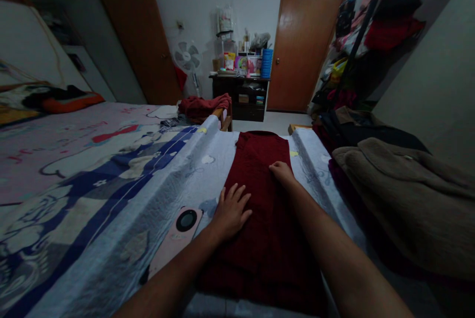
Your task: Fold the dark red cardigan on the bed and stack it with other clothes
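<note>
A dark red cloth garment (260,194), folded into a long strip, lies on a light blue patterned cover (208,169). My left hand (233,211) rests on its left edge with the fingers spread, holding nothing. Farther along, near the garment's right edge, my right hand (282,173) has its fingers closed on the cloth surface; whether fabric is pinched between them is too small to tell. A pink phone (176,241) with a round black camera ring lies to the left, partly behind my left forearm.
Brown and dark clothes (404,184) are piled on the right. On the left spreads a bed with a pink and blue blanket (74,150). Red cloth (204,104) hangs over a wooden edge ahead. Beyond are a fan (187,57) and a dark cabinet (239,103).
</note>
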The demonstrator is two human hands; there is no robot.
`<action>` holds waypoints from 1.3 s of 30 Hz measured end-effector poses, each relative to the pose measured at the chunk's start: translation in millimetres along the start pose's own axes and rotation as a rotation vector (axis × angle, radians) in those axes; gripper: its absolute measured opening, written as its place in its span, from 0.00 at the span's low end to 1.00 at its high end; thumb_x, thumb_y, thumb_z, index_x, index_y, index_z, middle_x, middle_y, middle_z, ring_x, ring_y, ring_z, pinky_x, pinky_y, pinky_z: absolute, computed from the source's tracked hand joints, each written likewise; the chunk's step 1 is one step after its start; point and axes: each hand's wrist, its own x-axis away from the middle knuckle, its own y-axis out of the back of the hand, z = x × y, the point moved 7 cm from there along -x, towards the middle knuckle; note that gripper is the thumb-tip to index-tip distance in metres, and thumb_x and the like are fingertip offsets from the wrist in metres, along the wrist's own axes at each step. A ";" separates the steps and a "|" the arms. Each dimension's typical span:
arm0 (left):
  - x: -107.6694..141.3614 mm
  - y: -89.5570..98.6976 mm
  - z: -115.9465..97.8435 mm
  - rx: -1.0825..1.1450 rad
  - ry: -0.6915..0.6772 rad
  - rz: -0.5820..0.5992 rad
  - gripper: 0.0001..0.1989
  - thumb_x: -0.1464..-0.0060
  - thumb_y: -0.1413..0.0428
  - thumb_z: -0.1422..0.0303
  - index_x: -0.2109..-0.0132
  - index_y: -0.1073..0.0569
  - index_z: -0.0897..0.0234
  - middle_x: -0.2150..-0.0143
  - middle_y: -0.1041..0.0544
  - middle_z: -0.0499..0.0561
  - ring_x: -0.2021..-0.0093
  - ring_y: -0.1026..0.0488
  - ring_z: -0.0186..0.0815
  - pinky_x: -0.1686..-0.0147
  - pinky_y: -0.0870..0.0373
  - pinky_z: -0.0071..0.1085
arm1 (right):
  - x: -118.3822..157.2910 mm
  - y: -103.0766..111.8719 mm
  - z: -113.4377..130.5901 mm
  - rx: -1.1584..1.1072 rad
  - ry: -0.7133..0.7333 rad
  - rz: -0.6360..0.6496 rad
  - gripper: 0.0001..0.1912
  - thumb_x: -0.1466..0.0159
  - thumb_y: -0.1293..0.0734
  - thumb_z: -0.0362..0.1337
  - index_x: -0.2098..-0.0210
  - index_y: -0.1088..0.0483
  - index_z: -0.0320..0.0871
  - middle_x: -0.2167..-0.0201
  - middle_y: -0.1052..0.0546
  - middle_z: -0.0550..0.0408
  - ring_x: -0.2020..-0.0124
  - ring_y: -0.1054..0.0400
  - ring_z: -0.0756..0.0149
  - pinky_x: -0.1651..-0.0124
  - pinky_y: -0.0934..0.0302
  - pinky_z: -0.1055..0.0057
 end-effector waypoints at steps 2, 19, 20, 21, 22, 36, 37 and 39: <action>-0.4 3.6 7.1 -0.007 0.061 0.001 0.25 0.41 0.49 0.58 0.38 0.34 0.55 0.31 0.43 0.56 0.30 0.55 0.52 0.34 0.63 0.55 | -2.9 4.4 3.8 -0.013 0.017 -0.045 0.09 0.41 0.38 0.38 0.74 0.29 0.42 0.75 0.27 0.56 0.73 0.35 0.68 0.68 0.47 0.73; 9.7 13.1 10.0 0.056 0.199 -0.162 0.19 0.41 0.50 0.67 0.43 0.29 0.58 0.31 0.47 0.56 0.33 0.47 0.49 0.35 0.47 0.47 | -12.8 -8.5 -25.1 -0.421 -0.189 -0.077 0.05 0.44 0.35 0.38 0.73 0.32 0.42 0.79 0.28 0.58 0.77 0.35 0.68 0.73 0.41 0.73; 8.2 15.0 13.9 0.085 0.220 -0.160 0.19 0.41 0.52 0.70 0.43 0.29 0.61 0.32 0.45 0.58 0.35 0.43 0.47 0.36 0.45 0.45 | -13.4 -9.6 -24.6 -0.464 -0.195 -0.061 0.05 0.43 0.36 0.38 0.72 0.31 0.42 0.80 0.28 0.58 0.79 0.36 0.68 0.74 0.41 0.73; 7.0 15.9 17.1 0.122 0.236 -0.148 0.19 0.41 0.52 0.71 0.43 0.30 0.63 0.35 0.42 0.59 0.37 0.40 0.45 0.37 0.42 0.42 | -13.4 -10.2 -23.9 -0.501 -0.194 -0.046 0.05 0.44 0.36 0.36 0.71 0.31 0.42 0.81 0.28 0.58 0.80 0.36 0.69 0.75 0.41 0.73; 6.2 16.1 19.3 0.164 0.245 -0.131 0.19 0.42 0.52 0.73 0.44 0.30 0.64 0.38 0.39 0.59 0.39 0.37 0.42 0.39 0.40 0.39 | -12.8 -10.5 -22.9 -0.530 -0.185 -0.032 0.04 0.45 0.36 0.35 0.69 0.30 0.42 0.81 0.28 0.58 0.81 0.36 0.69 0.76 0.41 0.73; 11.7 25.8 9.4 0.014 0.196 0.055 0.18 0.48 0.46 0.72 0.49 0.26 0.60 0.44 0.30 0.58 0.47 0.30 0.45 0.46 0.34 0.43 | -6.3 2.0 -11.6 -0.111 0.192 -0.042 0.19 0.48 0.36 0.27 0.58 0.23 0.42 0.60 0.22 0.53 0.58 0.31 0.65 0.48 0.41 0.68; 6.6 32.6 6.1 -0.111 0.183 0.032 0.18 0.48 0.45 0.71 0.49 0.26 0.60 0.40 0.32 0.59 0.44 0.32 0.49 0.45 0.36 0.47 | -7.7 2.3 -10.5 -0.073 0.204 -0.045 0.18 0.48 0.36 0.27 0.59 0.23 0.42 0.60 0.22 0.52 0.57 0.32 0.64 0.48 0.41 0.68; -12.8 43.3 -1.0 -0.257 0.128 -0.036 0.17 0.46 0.47 0.70 0.48 0.27 0.59 0.35 0.37 0.58 0.38 0.39 0.52 0.41 0.42 0.53 | -9.6 2.1 -9.2 -0.007 0.226 -0.050 0.17 0.47 0.37 0.27 0.60 0.22 0.42 0.59 0.22 0.51 0.56 0.32 0.64 0.48 0.42 0.69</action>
